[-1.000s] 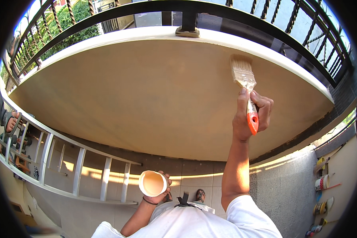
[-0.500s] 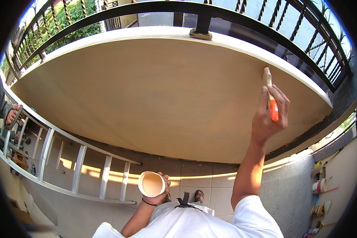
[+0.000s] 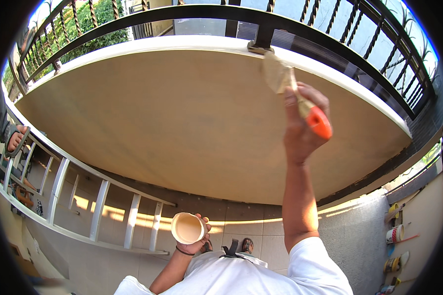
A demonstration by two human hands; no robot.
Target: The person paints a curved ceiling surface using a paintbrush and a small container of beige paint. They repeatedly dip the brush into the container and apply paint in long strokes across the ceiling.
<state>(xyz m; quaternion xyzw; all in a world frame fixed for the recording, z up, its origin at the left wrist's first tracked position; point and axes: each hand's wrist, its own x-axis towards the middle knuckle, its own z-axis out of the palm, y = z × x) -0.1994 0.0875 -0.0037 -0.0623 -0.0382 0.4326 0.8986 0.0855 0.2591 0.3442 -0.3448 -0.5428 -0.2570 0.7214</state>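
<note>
My right hand (image 3: 300,130) grips a paintbrush (image 3: 318,122) with a red-tipped handle. Its pale bristles, blurred by motion, are at the upper edge of a curved beige panel (image 3: 172,118), by its white rim (image 3: 157,43) and just below a black railing post's foot (image 3: 258,48). Low in the picture, my left hand (image 3: 198,244) is closed around a white cup (image 3: 187,227) of pale beige paint.
An aluminium ladder (image 3: 101,206) runs along the lower left, with another person's sandalled foot (image 3: 15,139) on it at the far left. Black railings (image 3: 147,15) curve above the panel. Several paint cans (image 3: 395,234) line the right side above the grey floor.
The brush in my right hand first moved rightward, then swung back left and up toward the post's foot, turning as it went. My left hand and cup have barely moved.
</note>
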